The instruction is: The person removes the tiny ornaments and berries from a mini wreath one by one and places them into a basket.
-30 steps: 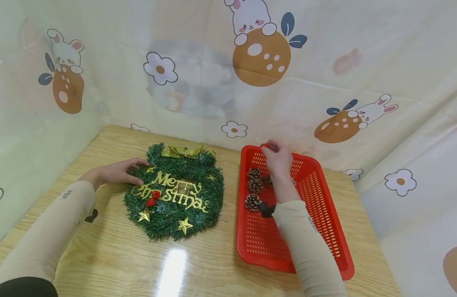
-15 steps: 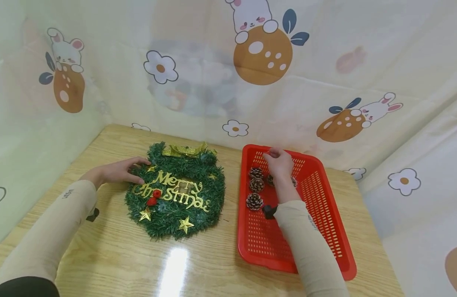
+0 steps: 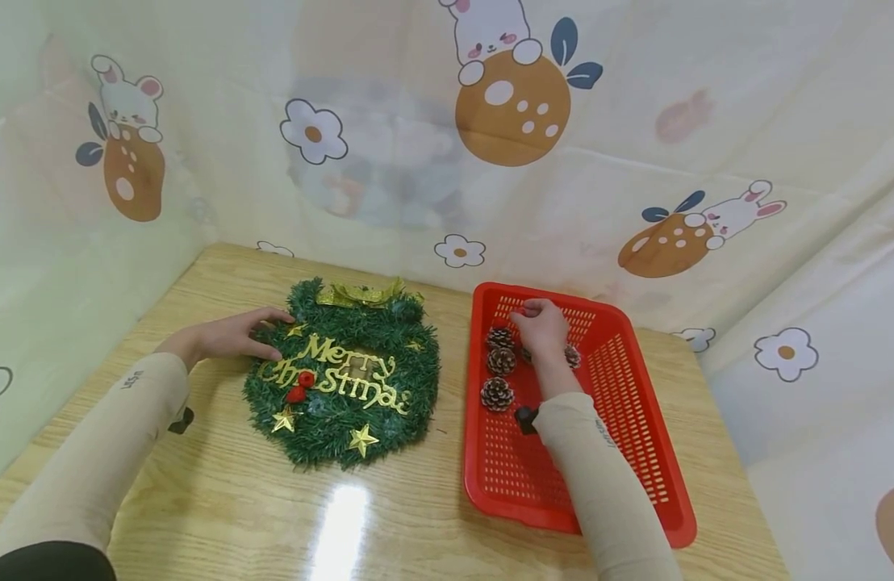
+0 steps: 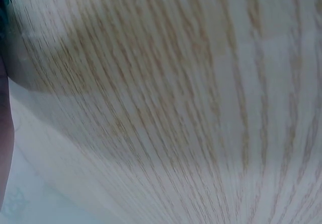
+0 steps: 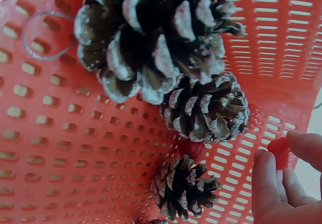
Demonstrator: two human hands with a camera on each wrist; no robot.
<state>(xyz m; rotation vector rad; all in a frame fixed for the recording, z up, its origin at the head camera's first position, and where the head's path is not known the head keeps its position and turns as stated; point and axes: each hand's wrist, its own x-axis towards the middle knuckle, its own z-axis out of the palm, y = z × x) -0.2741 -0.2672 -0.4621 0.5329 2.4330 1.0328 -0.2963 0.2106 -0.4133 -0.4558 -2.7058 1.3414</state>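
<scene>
My right hand (image 3: 545, 332) reaches into the far end of a red plastic basket (image 3: 476, 460) and pinches a small red berry ornament (image 5: 280, 152) between thumb and fingers. Several frosted pine cones (image 3: 497, 394) lie in the basket just left of and under that hand; in the right wrist view the nearest cone (image 5: 151, 38) has a clear thread loop. My left hand (image 3: 236, 332) rests with relaxed fingers at the left edge of a green tinsel wreath (image 3: 319, 444). Gold "Merry Christmas" lettering (image 3: 348, 379), gold stars, two red berries (image 3: 300, 387) and a gold bow decorate it.
The wooden table (image 3: 403, 524) carries the wreath on the left and the basket on the right. A printed curtain (image 3: 389, 186) hangs along the back and sides, close to the table's far edge. In the left wrist view mostly tabletop (image 4: 176, 108) shows.
With the red berry ornament, my right hand has come down from the far rim into the basket, slightly toward me. My left hand and the wreath stay put.
</scene>
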